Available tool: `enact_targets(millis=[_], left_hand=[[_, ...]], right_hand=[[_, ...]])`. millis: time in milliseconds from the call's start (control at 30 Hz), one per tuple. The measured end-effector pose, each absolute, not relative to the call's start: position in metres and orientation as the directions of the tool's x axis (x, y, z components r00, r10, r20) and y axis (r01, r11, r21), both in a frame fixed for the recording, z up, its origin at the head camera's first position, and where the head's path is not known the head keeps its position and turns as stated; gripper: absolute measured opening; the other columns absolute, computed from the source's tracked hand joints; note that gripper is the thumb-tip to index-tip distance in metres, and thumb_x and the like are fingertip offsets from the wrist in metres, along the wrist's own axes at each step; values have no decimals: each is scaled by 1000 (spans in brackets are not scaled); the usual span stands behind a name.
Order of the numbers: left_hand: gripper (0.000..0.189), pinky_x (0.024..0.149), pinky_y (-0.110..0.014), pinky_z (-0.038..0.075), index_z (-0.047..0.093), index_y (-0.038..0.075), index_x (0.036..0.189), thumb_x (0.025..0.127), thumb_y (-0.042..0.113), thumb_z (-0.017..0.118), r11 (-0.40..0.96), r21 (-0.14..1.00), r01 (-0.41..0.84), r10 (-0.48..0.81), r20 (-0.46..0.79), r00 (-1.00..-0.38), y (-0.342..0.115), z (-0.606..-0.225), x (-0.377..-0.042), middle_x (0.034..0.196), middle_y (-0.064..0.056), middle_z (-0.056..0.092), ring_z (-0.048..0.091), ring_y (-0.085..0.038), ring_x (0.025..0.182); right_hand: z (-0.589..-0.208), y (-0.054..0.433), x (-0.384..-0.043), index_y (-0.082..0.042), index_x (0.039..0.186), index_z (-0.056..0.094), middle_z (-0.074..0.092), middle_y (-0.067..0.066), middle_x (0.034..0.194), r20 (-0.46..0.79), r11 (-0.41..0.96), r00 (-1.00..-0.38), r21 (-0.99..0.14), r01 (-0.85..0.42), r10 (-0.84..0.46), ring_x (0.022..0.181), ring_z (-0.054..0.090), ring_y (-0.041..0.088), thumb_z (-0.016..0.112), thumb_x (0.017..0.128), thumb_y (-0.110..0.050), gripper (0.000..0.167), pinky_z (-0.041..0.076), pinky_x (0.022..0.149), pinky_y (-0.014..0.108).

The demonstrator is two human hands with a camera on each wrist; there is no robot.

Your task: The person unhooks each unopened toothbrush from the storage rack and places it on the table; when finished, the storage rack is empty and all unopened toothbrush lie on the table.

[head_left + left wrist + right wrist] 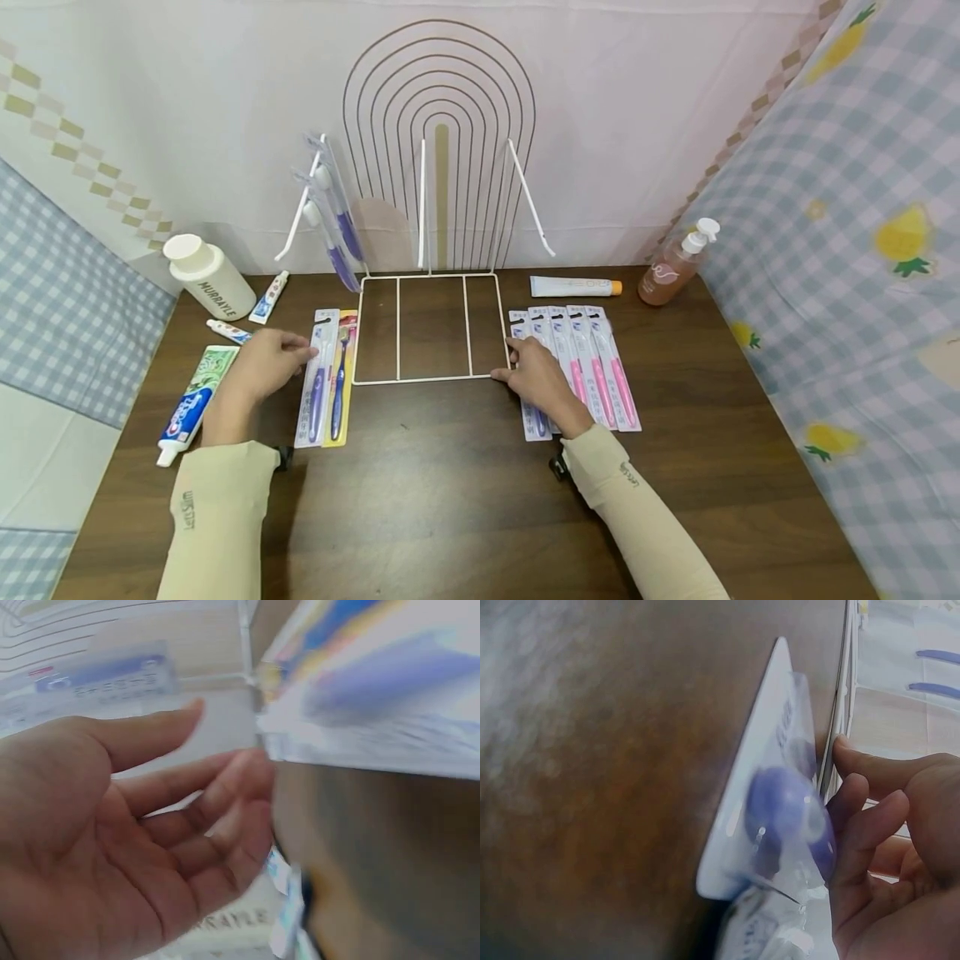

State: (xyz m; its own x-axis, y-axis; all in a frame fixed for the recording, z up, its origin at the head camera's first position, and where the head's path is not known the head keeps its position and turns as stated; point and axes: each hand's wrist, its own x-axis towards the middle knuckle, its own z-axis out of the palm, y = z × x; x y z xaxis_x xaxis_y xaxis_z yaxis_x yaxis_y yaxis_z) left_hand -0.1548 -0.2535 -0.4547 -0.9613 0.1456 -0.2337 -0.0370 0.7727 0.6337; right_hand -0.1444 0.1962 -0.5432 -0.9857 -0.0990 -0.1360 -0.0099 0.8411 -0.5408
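A white wire display rack [420,381] stands at the table's back, two packaged purple toothbrushes [341,267] hanging from its left hook. My right hand [536,375] holds the front right corner of its base, thumb and finger at the wire. Under that hand lies a packaged purple toothbrush [780,817], beside several packaged pink toothbrushes [600,375]. My left hand [270,367] has its fingertips at the edge of another packaged purple toothbrush [318,392], fingers loosely bent in the left wrist view. A yellow-backed toothbrush pack [342,383] lies right next to it.
On the left are a white bottle [217,283], a large toothpaste tube [197,400] and two small tubes, one a toothpaste tube [270,297]. A white tube with an orange cap [573,287] and a pump bottle [671,271] stay at the back right. Curtains surround the table.
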Motion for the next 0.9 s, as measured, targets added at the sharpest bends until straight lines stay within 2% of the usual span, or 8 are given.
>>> enact_targets(millis=[200, 300, 367, 433, 533, 567, 767, 900], left_hand=[[50, 77, -12, 54, 59, -6, 161, 114, 11, 66, 557, 829, 46, 38, 30, -999, -225, -412, -179, 145, -33, 72, 67, 4, 86], [51, 74, -8, 54, 59, -3, 162, 112, 3, 65, 421, 901, 102, -26, 125, -992, -215, -402, -195, 155, -32, 67, 64, 11, 83], [50, 74, -9, 55, 60, -4, 161, 111, 1, 64, 375, 918, 126, -48, 155, -987, -210, -395, -204, 147, -22, 74, 66, 10, 83], [47, 72, -11, 56, 63, -7, 157, 110, 1, 64, 357, 923, 141, -51, 170, -984, -207, -389, -211, 129, -4, 79, 67, 8, 83], [37, 69, -12, 55, 68, -13, 143, 108, 2, 66, 326, 933, 151, -57, 178, -982, -205, -384, -219, 101, 26, 71, 68, 7, 80], [33, 69, -12, 55, 70, -13, 137, 108, 2, 68, 319, 935, 153, -58, 180, -982, -205, -383, -220, 94, 30, 69, 68, 6, 79], [4, 67, -12, 54, 78, 0, 107, 105, 3, 76, 306, 938, 164, -63, 192, -979, -202, -381, -219, 80, 28, 71, 66, 2, 72], [9, 69, -12, 54, 78, -3, 105, 105, 6, 79, 315, 932, 179, -70, 211, -975, -199, -381, -215, 78, 28, 70, 66, 2, 72]], right_hand=[[-533, 193, -139, 3, 159, 64, 64, 7, 100, -111, 842, -989, -539, -23, -98, 80, 55, 19, 95, 96, -37, 82, 45, 71, 32], [-531, 191, -138, 4, 159, 64, 63, 8, 99, -111, 836, -989, -548, -24, -102, 80, 54, 19, 95, 96, -35, 81, 45, 71, 32], [-531, 191, -138, 3, 159, 64, 63, 8, 100, -114, 833, -988, -553, -23, -102, 80, 54, 19, 95, 96, -35, 81, 45, 71, 33], [-533, 191, -139, 3, 160, 64, 63, 7, 100, -114, 834, -988, -551, -21, -100, 80, 54, 19, 95, 96, -35, 81, 45, 71, 33], [-532, 190, -138, 3, 160, 63, 63, 8, 100, -114, 836, -988, -549, -22, -101, 80, 54, 20, 95, 96, -36, 81, 45, 72, 33], [-532, 190, -138, 3, 160, 63, 63, 8, 100, -115, 835, -988, -549, -22, -102, 80, 54, 20, 95, 96, -36, 81, 45, 72, 33], [-530, 189, -137, 4, 159, 64, 64, 9, 100, -112, 833, -989, -553, -22, -101, 79, 54, 19, 95, 96, -34, 80, 44, 71, 33], [-529, 189, -137, 3, 159, 64, 64, 9, 101, -116, 834, -988, -552, -18, -98, 79, 54, 19, 96, 96, -34, 80, 44, 70, 33]])
